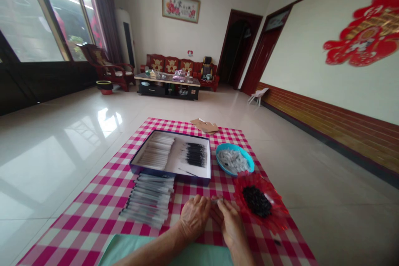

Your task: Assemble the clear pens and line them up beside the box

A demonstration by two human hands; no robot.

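Observation:
My left hand (195,215) is closed with its knuckles up, and whatever lies inside it is hidden. Close beside it, my right hand (230,221) pinches a small translucent plastic piece (217,201) between thumb and fingers. Left of the hands lies a row of frosted pen barrels (148,199) with dark ends. Behind them a shallow box (174,173) holds more pale tubes (156,151) and a stack of thin black sticks (195,155). A blue bowl (219,162) contains small translucent pieces (234,159). Small black parts (257,201) fill a red scalloped dish (279,221).
A pink-and-white checked cloth (93,216) covers the table. Brown cardboard pieces (205,126) lie at its far edge, and a mint-green cloth (124,245) at the near edge. One black bit (277,242) rests right of my hands. A coffee table (166,83) and sofa stand farther off.

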